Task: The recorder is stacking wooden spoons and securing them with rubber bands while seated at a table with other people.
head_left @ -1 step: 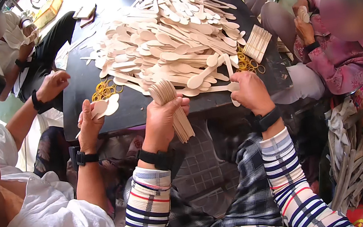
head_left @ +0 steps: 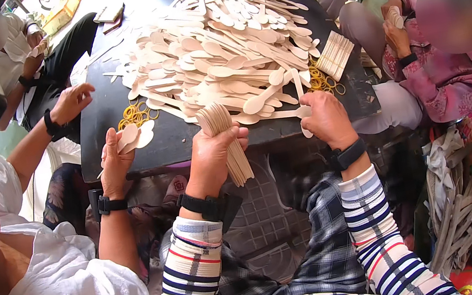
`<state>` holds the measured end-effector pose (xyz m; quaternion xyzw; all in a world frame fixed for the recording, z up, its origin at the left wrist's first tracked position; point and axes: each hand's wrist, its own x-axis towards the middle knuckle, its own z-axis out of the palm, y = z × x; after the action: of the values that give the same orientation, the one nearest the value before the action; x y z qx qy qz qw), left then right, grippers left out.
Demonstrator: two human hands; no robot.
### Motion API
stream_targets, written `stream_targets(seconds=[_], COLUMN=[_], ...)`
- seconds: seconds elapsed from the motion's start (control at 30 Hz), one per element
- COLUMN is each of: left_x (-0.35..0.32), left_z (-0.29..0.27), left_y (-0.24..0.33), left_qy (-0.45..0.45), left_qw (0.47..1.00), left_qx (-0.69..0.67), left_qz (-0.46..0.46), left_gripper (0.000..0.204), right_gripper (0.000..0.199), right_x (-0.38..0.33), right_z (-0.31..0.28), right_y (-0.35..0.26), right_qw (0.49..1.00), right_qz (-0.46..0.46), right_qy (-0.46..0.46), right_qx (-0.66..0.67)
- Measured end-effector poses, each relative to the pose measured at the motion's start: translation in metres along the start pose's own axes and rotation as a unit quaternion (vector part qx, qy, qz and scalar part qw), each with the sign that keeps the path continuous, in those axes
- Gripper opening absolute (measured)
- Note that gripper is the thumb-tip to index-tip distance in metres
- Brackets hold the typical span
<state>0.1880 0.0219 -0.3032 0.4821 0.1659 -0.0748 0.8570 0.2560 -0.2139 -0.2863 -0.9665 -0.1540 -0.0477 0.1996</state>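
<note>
My left hand [head_left: 212, 156] is wrapped around a thick bundle of wooden spoons [head_left: 215, 119], stacked together with their rounded ends up and handles slanting down past the table edge. Over the near right part of the table, my right hand [head_left: 327, 119] is closed, thumb and fingers pinching a wooden spoon [head_left: 304, 112]; the fingertips are partly hidden, so I cannot tell whether it holds more than one. Just beyond both hands lies a big heap of loose wooden spoons [head_left: 216, 69] on the black table [head_left: 166, 144].
Yellow rubber bands [head_left: 135, 114] lie left of the heap, with more rubber bands [head_left: 324, 82] at its right beside a tied spoon bundle [head_left: 335, 56]. At my left a co-worker's hand [head_left: 116, 156] holds a few spoons. Other people sit around the table. Wooden scraps [head_left: 467, 220] fill the lower right.
The left co-worker's free hand has shifted slightly toward the heap, its fingers more stretched out. My hands and the spoons they hold have hardly moved.
</note>
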Motion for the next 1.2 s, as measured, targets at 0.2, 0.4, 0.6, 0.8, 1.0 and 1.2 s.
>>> stream_targets(seconds=[0.2,0.4,0.6,0.8,1.0,1.2], left_x=[0.003,0.003,0.007,0.016,0.013,0.005], left_z=[0.007,0.01,0.009,0.003,0.004,0.013], left_y=[-0.012,-0.013,-0.014,-0.02,-0.011,-0.001], left_qy=[0.009,0.026,0.044,0.05,0.055,0.042], left_qw=[0.999,0.999,0.997,0.996,0.995,0.989], left_qx=[0.027,0.034,0.057,0.055,0.028,0.05], left_qz=[-0.031,-0.026,0.005,0.057,0.084,0.136], left_gripper=[0.023,0.023,0.017,0.014,0.015,0.016], right_gripper=[0.013,0.011,0.009,0.005,0.006,0.005], right_x=[0.006,0.012,0.015,0.016,0.017,0.011], right_z=[0.001,0.006,0.002,-0.003,-0.012,-0.032], right_y=[-0.001,0.009,0.015,0.015,0.004,-0.001], right_qw=[0.998,0.998,0.988,0.916,0.827,0.849], right_qz=[0.04,0.048,0.058,0.124,0.168,0.175], right_qy=[-0.047,-0.029,-0.051,-0.058,-0.034,0.125], right_qx=[-0.031,0.029,0.134,0.377,0.536,0.483])
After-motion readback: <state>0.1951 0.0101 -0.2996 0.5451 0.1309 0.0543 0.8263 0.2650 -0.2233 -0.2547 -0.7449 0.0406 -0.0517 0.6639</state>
